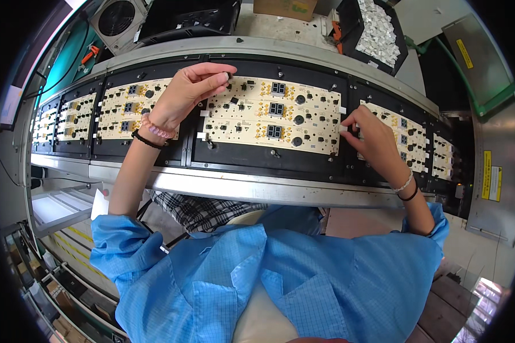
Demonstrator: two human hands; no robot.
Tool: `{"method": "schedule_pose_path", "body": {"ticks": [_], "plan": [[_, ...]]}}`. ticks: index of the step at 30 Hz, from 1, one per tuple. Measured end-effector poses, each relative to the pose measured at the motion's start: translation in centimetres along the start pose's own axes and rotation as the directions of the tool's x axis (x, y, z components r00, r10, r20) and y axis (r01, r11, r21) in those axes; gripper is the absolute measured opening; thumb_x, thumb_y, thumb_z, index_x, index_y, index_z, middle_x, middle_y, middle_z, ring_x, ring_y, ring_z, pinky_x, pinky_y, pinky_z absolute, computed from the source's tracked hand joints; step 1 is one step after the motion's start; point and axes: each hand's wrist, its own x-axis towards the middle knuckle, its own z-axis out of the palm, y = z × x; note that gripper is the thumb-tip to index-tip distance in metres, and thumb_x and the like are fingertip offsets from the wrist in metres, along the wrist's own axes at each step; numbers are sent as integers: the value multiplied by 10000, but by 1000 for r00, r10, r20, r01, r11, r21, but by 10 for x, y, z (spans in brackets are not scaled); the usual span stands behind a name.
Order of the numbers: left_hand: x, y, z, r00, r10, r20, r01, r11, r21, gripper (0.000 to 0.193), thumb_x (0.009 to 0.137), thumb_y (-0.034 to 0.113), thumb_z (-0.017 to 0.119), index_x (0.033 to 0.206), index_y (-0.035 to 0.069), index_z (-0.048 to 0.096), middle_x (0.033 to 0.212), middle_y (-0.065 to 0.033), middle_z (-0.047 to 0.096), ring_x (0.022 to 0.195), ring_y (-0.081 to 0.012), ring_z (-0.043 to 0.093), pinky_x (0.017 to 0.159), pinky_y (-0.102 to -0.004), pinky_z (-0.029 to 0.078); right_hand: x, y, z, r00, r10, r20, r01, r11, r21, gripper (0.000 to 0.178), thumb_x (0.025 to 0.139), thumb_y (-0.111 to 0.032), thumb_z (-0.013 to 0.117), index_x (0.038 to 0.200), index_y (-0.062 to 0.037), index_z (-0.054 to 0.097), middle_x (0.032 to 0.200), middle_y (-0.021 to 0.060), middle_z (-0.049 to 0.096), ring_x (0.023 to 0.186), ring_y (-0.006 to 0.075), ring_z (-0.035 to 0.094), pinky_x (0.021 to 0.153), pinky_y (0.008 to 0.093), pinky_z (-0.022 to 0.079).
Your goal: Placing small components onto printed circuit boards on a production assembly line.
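My left hand (191, 91) is over the upper left corner of the middle circuit board panel (252, 130), thumb and forefinger pinched on a small dark component (229, 76). Its exact kind is too small to tell. At the panel's right edge, my right hand (375, 137) has thumb and forefinger curled toward each other, with a small white connector (343, 130) at their tips. The cream panel lies in a black carrier and bears black two-digit displays (276, 109), round black buzzers (298, 119) and several small black parts. Another white connector (342, 110) sits on the same edge.
More carriers with panels (126, 108) line the metal-railed conveyor (240, 186) on both sides. Beyond it stand a black tray (189, 20), a cardboard box (285, 8) and a black bin of white parts (379, 34). A metal machine housing (486, 114) is at the right.
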Motion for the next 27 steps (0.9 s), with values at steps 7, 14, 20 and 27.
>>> {"method": "schedule_pose_path", "body": {"ticks": [7,14,20,27], "plan": [[2,9,11,999,31,41,-37,989,143,213,958,128,587,1144,28,611,1073,-61,683,866,-46,640,753,-171,541,2,2,2,999,32,35,-33,999,37,162,809,-81,710,897,-55,576,820,57,519,706,192,553,629,301,459],[5,7,10,985,124,123,-146,971,191,177,952,103,581,1097,4,600,1181,-138,649,877,-82,666,703,-174,538,4,0,4,1000,9,23,-9,1000,-3,151,813,-64,701,891,-53,572,841,63,525,734,220,569,648,301,468],[-1,0,22,867,466,178,-454,591,666,122,866,86,660,979,41,654,923,-45,641,794,-143,637,680,-248,525,7,3,0,995,43,86,-49,996,72,154,816,-56,700,911,-43,580,848,59,535,743,185,572,647,289,463],[-7,-14,40,834,499,236,-406,265,875,168,816,34,645,976,50,597,901,-85,612,848,-260,628,732,-338,519,31,42,-21,930,247,272,-337,275,901,369,1037,-262,407,1254,23,491,814,1,489,590,92,362,516,189,341]]}}
